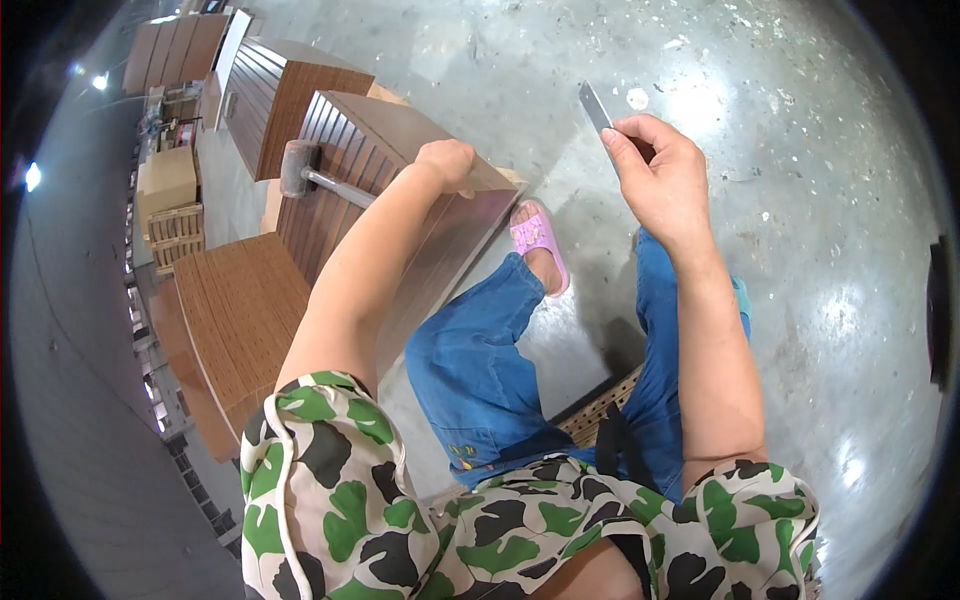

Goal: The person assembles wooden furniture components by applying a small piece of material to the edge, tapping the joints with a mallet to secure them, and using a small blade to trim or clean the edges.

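My right hand [665, 175] is raised over the floor, pinching a thin flat strip [596, 108] between thumb and fingers. The strip has a dark grey face and a pale edge, and its free end points up and left; its exact kind I cannot tell. My left hand [446, 165] is closed, fingers curled down, at the corner of a stack of brown boards [385, 130]. Whatever is inside those fingers is hidden. On top of the slatted boards, left of my forearm, lies a mallet [298, 168] with a dark head and a metal handle.
More stacks of brown boards [240, 285] stand at the left, with another stack [300, 85] further back. Cardboard boxes [170, 180] rest beyond them. Below me are my blue-trousered legs, a pink slipper [534, 235] and a perforated seat edge [600, 410]. Grey concrete floor [800, 200] spreads right.
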`<state>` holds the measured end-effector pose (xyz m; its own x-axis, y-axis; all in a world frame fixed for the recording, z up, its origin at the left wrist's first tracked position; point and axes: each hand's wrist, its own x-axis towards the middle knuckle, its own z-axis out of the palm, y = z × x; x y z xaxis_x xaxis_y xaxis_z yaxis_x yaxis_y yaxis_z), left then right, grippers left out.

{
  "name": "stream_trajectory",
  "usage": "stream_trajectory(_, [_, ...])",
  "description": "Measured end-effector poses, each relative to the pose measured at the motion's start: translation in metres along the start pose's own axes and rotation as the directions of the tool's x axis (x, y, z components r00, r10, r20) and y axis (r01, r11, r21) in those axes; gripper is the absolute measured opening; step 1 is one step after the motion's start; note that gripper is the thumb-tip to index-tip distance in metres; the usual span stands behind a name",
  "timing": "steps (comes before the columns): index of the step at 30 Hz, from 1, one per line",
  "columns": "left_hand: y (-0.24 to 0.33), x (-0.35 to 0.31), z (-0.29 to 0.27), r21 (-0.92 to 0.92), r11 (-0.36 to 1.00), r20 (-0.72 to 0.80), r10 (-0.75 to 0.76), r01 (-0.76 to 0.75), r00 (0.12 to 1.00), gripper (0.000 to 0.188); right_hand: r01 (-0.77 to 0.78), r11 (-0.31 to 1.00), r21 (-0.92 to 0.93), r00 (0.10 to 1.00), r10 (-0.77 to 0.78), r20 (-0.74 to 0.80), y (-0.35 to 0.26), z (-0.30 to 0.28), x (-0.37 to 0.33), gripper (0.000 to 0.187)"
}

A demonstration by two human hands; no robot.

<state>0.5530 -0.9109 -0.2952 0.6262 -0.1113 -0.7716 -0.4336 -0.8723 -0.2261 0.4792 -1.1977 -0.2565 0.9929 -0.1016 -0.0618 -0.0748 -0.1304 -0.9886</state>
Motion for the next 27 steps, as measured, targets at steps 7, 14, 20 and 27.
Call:
stream_trajectory(7, [0.014, 0.023, 0.025, 0.14, 0.99, -0.073, 0.031, -0.021, 0.997, 0.028, -0.004, 0.999, 0.035, 0.998, 0.002, 0.065, -0.003, 0.001, -0.001, 0.013])
stream_trajectory(14, [0.017, 0.031, 0.009, 0.085, 0.99, -0.042, -0.109, 0.112, 0.993, 0.019, -0.171, 0.982, 0.08, 0.983, 0.165, 0.077, 0.0, 0.006, 0.006, 0.015])
stream_trajectory(20, [0.016, -0.06, -0.005, -0.174, 0.949, -0.744, 0.048, -0.262, 0.667, 0.013, -0.422, 0.88, 0.216, 0.898, 0.375, 0.229, 0.055, 0.02, 0.011, 0.015])
stream_trajectory(27, [-0.043, -0.162, 0.086, -0.261, 0.957, -0.884, -0.184, -0.127, 0.431, 0.049, -0.269, 0.96, -0.073, 0.905, 0.278, 0.321, 0.156, 0.065, 0.008, 0.017])
